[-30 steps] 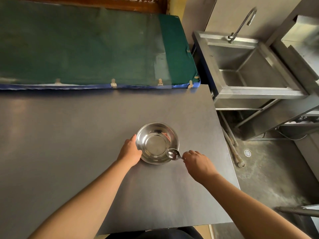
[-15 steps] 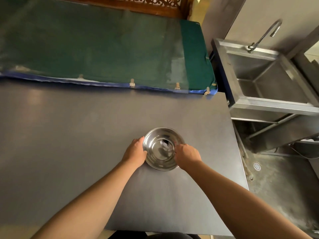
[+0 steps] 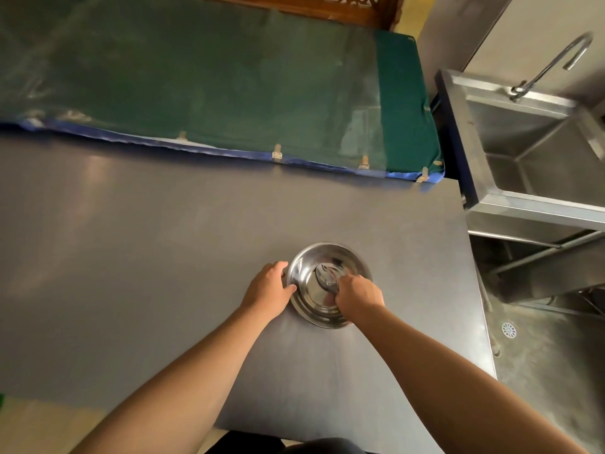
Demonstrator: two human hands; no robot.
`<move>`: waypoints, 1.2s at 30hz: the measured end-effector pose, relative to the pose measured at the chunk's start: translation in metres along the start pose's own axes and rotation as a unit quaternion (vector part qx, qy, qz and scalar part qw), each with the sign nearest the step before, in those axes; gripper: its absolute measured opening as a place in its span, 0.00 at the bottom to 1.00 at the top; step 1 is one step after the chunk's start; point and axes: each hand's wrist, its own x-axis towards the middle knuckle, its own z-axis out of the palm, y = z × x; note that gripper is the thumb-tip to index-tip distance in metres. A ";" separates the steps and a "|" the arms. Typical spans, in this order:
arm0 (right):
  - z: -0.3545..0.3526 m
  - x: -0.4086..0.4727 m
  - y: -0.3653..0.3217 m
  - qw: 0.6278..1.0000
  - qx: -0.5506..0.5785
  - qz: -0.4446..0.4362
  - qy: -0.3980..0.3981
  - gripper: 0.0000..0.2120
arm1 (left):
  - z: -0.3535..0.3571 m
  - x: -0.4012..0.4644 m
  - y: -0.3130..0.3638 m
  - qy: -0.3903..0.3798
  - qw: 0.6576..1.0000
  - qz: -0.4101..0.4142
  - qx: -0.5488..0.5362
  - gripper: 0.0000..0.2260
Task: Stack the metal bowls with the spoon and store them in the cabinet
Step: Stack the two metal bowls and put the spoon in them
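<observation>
A shiny metal bowl sits on the grey table, right of centre; whether more bowls are nested under it I cannot tell. My left hand grips the bowl's left rim, thumb over the edge. My right hand reaches over the bowl's right side and pinches the handle of a metal spoon, whose scoop rests inside the bowl. The spoon's handle is mostly hidden by my fingers.
A green-covered surface with a blue edge lies beyond the table. A steel sink with a curved tap stands at the right. The table's right edge drops to a concrete floor with a drain.
My right hand has carried the spoon from the bowl's near rim into the bowl. The left hand has stayed on the rim. The view has shifted, so the sink sits further right.
</observation>
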 end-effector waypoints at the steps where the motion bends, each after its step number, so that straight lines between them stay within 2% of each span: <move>1: -0.001 0.000 0.000 1.000 0.003 -0.003 0.000 0.12 | -0.001 0.000 0.000 -0.001 1.000 0.000 0.002 0.25; 8: -0.016 -0.003 0.012 0.998 0.054 0.005 0.014 0.11 | -0.009 0.009 0.007 -0.008 1.000 -0.004 -0.007 0.25; 12: -0.025 -0.009 0.029 0.996 0.073 0.004 0.051 0.13 | -0.011 0.016 0.015 -0.015 1.000 -0.008 -0.017 0.26; 16: -0.026 -0.011 0.045 0.990 0.121 0.032 0.065 0.13 | -0.010 0.021 0.019 -0.020 0.999 -0.009 -0.030 0.27; 20: -0.021 -0.012 0.059 0.977 0.193 0.076 0.050 0.21 | -0.008 0.026 0.022 -0.027 0.998 -0.028 -0.039 0.26; 24: -0.014 -0.010 0.066 0.946 0.289 0.143 0.028 0.22 | -0.007 0.026 0.021 -0.031 0.998 -0.039 -0.030 0.25; 27: -0.012 -0.008 0.064 0.897 0.395 0.199 0.002 0.20 | -0.006 0.028 0.016 -0.029 0.998 -0.048 -0.037 0.24; 31: -0.012 -0.005 0.063 0.856 0.471 0.213 -0.011 0.18 | -0.006 0.031 0.015 -0.037 0.993 -0.063 -0.089 0.17; 36: -0.015 -0.009 0.063 0.812 0.538 0.228 -0.011 0.17 | -0.013 0.031 0.016 -0.061 0.983 -0.081 -0.155 0.19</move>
